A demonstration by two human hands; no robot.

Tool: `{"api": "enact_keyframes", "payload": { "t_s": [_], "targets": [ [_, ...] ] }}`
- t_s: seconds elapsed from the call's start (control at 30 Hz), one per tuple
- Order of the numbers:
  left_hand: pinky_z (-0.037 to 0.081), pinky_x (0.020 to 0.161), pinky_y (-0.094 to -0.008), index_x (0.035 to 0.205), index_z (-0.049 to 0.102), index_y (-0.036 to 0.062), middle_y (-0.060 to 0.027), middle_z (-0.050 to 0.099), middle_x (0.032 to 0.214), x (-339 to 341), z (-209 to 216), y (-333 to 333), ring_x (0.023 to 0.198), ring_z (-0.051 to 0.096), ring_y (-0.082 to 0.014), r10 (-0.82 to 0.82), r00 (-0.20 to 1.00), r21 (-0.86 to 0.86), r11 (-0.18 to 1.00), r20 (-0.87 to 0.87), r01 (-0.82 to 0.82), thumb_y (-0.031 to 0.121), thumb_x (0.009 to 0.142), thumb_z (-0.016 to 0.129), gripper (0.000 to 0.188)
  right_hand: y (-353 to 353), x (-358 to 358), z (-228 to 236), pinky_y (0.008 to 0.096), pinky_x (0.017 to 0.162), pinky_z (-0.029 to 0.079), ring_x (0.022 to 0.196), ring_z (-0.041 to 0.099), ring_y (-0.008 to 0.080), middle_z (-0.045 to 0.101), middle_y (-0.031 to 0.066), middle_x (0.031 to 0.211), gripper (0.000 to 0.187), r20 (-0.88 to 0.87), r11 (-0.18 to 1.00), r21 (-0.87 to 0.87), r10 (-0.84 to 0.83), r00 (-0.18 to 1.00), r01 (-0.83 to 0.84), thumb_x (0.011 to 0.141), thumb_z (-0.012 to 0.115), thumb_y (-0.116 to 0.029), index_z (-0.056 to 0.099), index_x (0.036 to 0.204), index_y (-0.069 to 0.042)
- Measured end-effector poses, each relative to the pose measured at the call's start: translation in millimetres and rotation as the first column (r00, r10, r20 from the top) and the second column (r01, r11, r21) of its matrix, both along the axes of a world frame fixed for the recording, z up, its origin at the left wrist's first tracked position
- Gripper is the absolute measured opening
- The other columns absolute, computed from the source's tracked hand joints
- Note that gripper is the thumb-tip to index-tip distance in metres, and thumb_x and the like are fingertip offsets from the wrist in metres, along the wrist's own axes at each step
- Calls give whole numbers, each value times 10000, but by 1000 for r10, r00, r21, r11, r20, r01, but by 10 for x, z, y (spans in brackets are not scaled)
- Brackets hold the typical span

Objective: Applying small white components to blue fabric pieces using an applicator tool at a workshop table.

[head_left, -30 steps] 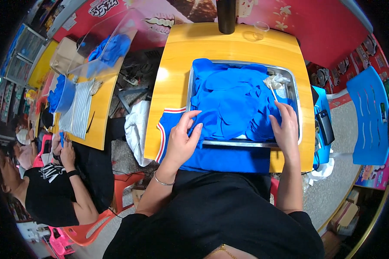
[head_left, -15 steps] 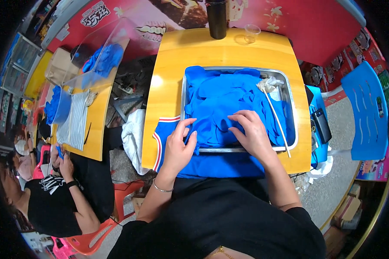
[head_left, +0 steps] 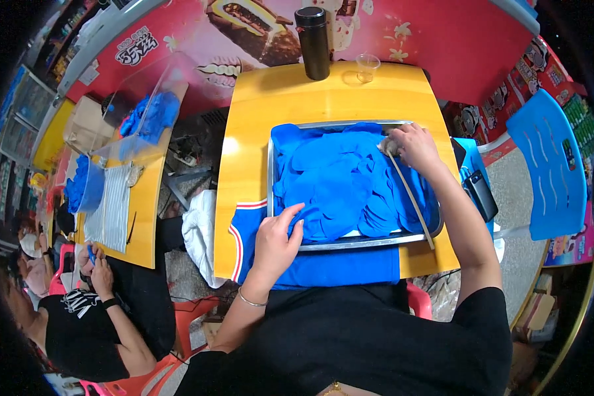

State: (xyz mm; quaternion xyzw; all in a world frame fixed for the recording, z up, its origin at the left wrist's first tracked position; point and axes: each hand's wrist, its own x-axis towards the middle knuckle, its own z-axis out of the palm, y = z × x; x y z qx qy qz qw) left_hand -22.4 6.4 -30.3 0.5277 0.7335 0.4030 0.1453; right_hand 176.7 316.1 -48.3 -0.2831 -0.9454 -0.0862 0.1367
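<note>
Head view: blue fabric pieces [head_left: 330, 175] in metal tray [head_left: 350, 245]; your left hand [head_left: 277, 243], near left, thumb and forefinger parted, empty; your right hand [head_left: 414, 146], far right, curled at pale-headed stick [head_left: 410, 195], grip unclear.

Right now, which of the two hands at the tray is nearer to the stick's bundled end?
The right hand, at the bundled end of the stick, far right over the tray; the left hand is at its near left corner.

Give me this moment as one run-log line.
left hand: open, near-left corner of tray | right hand: at far end of stick | tray: blue fabric pieces inside
</note>
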Motion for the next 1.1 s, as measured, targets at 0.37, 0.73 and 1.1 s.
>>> {"api": "enact_keyframes", "payload": {
  "t_s": [0.37,0.73,1.1],
  "targets": [
    [460,756,-375,1118,586,10,-131,558,1003,-55,130,65,905,561,-279,-92,931,30,993,-354,110,124,767,684,382,110,30,576,365,775,479,868,622,305,618,171,897,187,-451,950,-311,-134,882,-14,818,540,-48,567,1001,-14],
    [541,675,-256,1260,443,9,-105,597,1020,244,284,381,888,620,-175,-416,693,173,903,589,394,116,834,669,494,-1282,-370,1291,301,697,484,790,592,196,598,69,856,259,-485,512,-605,372,792,-611,728,612,26,625,976,-51],
    [400,954,-351,1251,470,102,-66,548,1194,692,135,373,1108,513,-160,-436,-165,380,880,885,-285,105,948,473,303,-1964,-549,591,248,717,448,821,529,86,586,14,917,187,-678,309,-734,-386,626,-604,918,530,-117,554,1062,0]
  ]
}}
